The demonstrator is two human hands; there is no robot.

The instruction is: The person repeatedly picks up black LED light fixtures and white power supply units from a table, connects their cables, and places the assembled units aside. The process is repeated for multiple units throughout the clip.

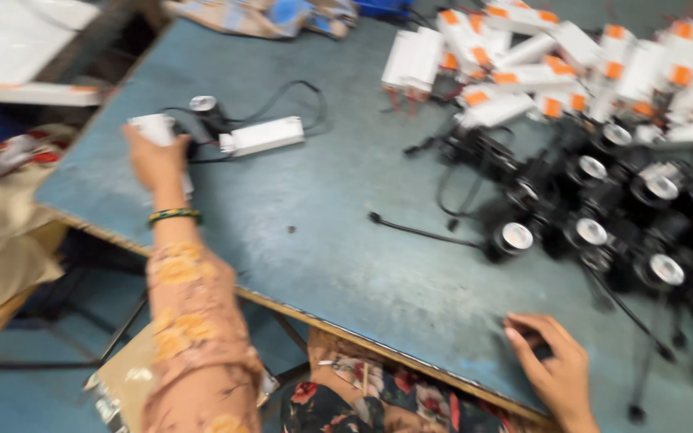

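From where I stand, the person's left hand [154, 156] is stretched out to the far left part of the blue-grey table [346, 265], its grip closed round a small white box [152, 128] held just above the surface. Right beside it lies a long white driver box [262, 135] joined by a looping black cable [298, 92] to a small black lamp [204, 108] with a pale round face. The right hand [551, 365] rests near the table's front edge, fingers curled loosely with something dark under them; the blur keeps me from telling whether that grip is shut on anything or merely lying there. Just beyond it sprawls a heap of black lamps [603, 216], and behind those a stack of white boxes with orange labels [555, 64]. A loose black lead [419, 230] trails out of the heap across the bare middle. The risk, as I judge it, sits in the wiring: the held box looks tied into the cable tangle, so a quick lift could drag the lamp and driver along or off the near edge. The right hand, so close to the trailing leads, could snag one and pull lamps down.
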